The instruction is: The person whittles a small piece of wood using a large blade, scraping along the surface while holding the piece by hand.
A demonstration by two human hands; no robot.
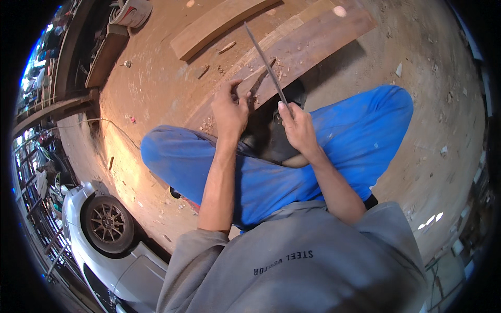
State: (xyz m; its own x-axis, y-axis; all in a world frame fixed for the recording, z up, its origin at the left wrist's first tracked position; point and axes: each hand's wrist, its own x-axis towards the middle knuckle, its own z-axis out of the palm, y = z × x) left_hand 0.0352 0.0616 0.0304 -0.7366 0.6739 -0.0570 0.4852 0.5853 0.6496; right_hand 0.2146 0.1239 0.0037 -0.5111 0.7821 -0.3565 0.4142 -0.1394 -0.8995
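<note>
My right hand [299, 128] is closed around the near end of a long, narrow, dark metal blade [262, 55]; whether it is a knife or a file I cannot tell. The blade points up and away to the left, crossing over a wooden plank [318, 44]. My left hand [231, 108] has its fingers bent around the lower end of a slim wooden piece [264, 76], which lies slanted over the plank beside the blade. Wood shavings [207, 125] are scattered near my left wrist and around the slim piece.
I sit cross-legged on a dusty floor [433, 120]. A thick wooden beam [219, 26] lies beyond the plank, with wood chips [227, 47] between them. A white bucket [131, 14] stands at the far left. A silver car [141, 274] is parked at the near left.
</note>
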